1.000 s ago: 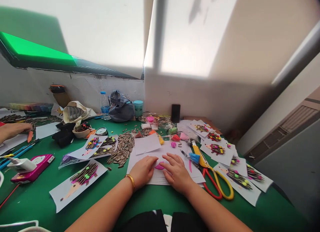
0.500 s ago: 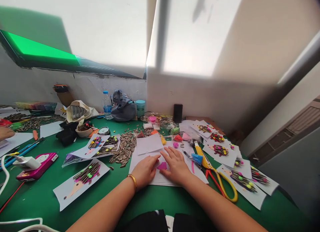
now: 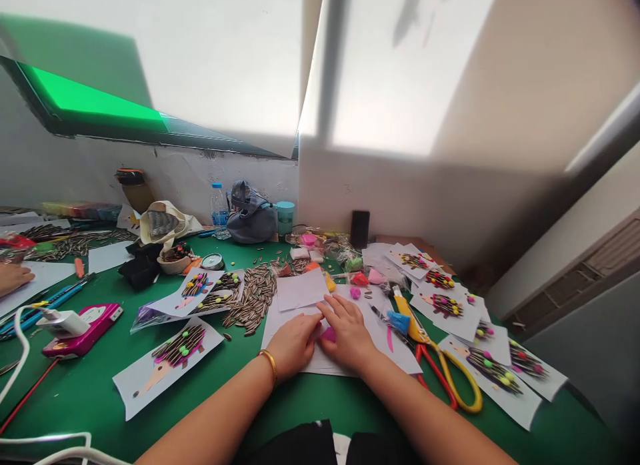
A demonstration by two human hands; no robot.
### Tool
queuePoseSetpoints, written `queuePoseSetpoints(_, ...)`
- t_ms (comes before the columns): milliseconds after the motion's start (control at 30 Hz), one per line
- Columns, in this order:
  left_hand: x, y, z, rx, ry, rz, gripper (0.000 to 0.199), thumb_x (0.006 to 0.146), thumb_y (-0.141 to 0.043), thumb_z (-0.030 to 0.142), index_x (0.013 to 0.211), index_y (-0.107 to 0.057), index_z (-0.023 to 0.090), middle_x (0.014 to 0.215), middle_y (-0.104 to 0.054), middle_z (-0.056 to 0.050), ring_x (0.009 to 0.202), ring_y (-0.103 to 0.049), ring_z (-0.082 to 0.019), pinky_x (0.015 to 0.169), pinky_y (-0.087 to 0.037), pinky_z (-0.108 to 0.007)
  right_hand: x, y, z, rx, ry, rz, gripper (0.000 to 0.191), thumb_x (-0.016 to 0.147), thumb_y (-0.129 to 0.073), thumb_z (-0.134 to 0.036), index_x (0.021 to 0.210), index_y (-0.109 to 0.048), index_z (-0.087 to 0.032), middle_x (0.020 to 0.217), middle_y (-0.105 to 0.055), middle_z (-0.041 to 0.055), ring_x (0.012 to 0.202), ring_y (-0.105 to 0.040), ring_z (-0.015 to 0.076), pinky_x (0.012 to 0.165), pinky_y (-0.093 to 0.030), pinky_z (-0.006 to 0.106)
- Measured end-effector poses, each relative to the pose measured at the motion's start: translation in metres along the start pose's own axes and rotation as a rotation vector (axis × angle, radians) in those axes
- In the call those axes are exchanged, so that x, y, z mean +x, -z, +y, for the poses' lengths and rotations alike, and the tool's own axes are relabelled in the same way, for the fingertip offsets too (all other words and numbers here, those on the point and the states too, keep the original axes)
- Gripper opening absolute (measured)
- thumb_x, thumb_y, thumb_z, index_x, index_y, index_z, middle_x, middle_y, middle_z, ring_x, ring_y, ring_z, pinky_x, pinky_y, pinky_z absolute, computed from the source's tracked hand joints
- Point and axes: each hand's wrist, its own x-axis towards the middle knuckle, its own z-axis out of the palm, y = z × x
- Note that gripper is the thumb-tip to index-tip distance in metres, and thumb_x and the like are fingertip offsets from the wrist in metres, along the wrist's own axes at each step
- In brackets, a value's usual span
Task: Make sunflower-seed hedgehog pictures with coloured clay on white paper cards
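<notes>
A small magenta piece of modelling clay lies on the white paper sheets, partly covered by my fingers. My left hand, with a gold bracelet at the wrist, has its fingers bent and close together at the clay's left edge. On the other side, my right hand rests with its fingers stretched and apart, its thumb beside the clay. Beyond my fingertips is a blank white card. A thin pink strip and a round pink lump lie to the right.
Yellow-and-red scissors and a blue clay packet lie right of the paper. Hedgehog cards spread at the right; another hedgehog card lies left. Sunflower seeds form a pile. A co-worker's hand is far left.
My hands have drawn slightly closer together and cover more of the magenta clay. The whole view has shifted a little, so objects appear farther right.
</notes>
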Motion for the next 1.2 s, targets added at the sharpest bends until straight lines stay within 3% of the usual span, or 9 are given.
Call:
queuePoseSetpoints(367,0.0,0.002,0.001,-0.001,-0.03,-0.006,0.054,0.082,-0.05,0.008,0.134,-0.046,0.023,0.129,-0.062,-0.008,0.116,-0.059,-0.023,0.111,-0.039,-0.048,-0.011,0.005,0.009,-0.033,-0.042,0.038,0.064,0.082,-0.064,-0.045,0.142,-0.046,-0.029,0.152,-0.042,0.0068,0.142,-0.031,0.03,0.115,-0.02,0.053)
queuePoseSetpoints(600,-0.001,0.005,0.003,0.072,-0.024,0.03,0.061,0.075,-0.073,0.023,0.132,-0.05,0.024,0.13,-0.059,-0.01,0.121,-0.053,-0.029,0.107,-0.04,-0.05,-0.022,0.011,0.027,-0.099,-0.132,-0.007,0.072,0.079,-0.066,-0.055,0.143,-0.045,-0.028,0.153,-0.04,0.0074,0.143,-0.029,0.0323,0.114,-0.019,0.056)
queuePoseSetpoints(833,-0.001,0.007,0.004,0.076,0.014,-0.048,0.06,0.077,-0.072,0.028,0.133,-0.049,0.023,0.13,-0.062,-0.01,0.12,-0.056,-0.029,0.104,-0.04,-0.049,-0.015,0.006,0.016,-0.073,-0.062,0.012,0.07,0.08,-0.065,-0.055,0.142,-0.046,-0.028,0.152,-0.042,0.0079,0.143,-0.029,0.0314,0.116,-0.01,0.056)
queuePoseSetpoints(1200,0.001,0.008,0.004,0.074,0.023,-0.049,0.056,0.077,-0.073,0.029,0.129,-0.053,0.022,0.125,-0.065,-0.009,0.116,-0.058,-0.029,0.103,-0.041,-0.049,-0.001,0.003,-0.002,-0.033,-0.081,0.015,0.067,0.077,-0.07,-0.047,0.138,-0.05,-0.028,0.151,-0.043,0.0084,0.141,-0.031,0.0307,0.116,-0.013,0.056)
